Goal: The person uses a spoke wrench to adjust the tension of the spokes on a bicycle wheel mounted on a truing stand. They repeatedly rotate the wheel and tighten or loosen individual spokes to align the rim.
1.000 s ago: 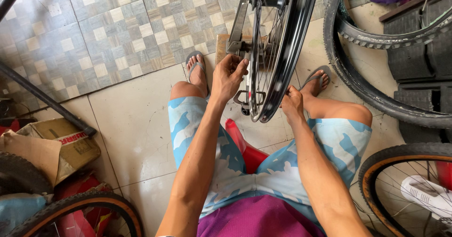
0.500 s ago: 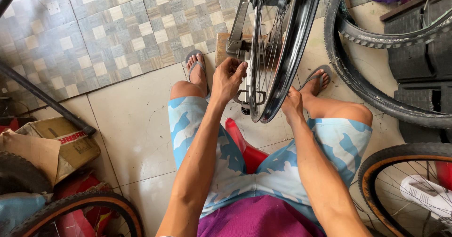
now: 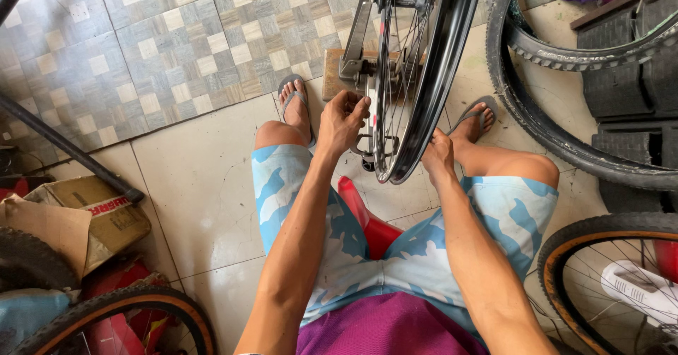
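Observation:
A black bicycle wheel [image 3: 443, 80] stands upright in a grey metal truing stand [image 3: 357, 37] on a wooden base [image 3: 330, 80], between my feet in sandals. My left hand [image 3: 342, 121] is at the wheel's left side, its fingers pinched together on the spokes near the rim. Whether a small tool is in them is hidden. On the right of the wheel's lowest part, my right hand [image 3: 438, 159] grips the rim with its fingers curled behind it. I sit on a red stool [image 3: 367, 221].
Loose tyres [image 3: 537, 115] lie to the right by a black stack. A tan-walled wheel [image 3: 593, 256] is at the lower right and another [image 3: 134, 313] at the lower left. A cardboard box [image 3: 92, 217] and a dark bar [image 3: 63, 147] lie left.
Both hands stay at the wheel. My left hand's fingers have shifted only slightly at the spokes.

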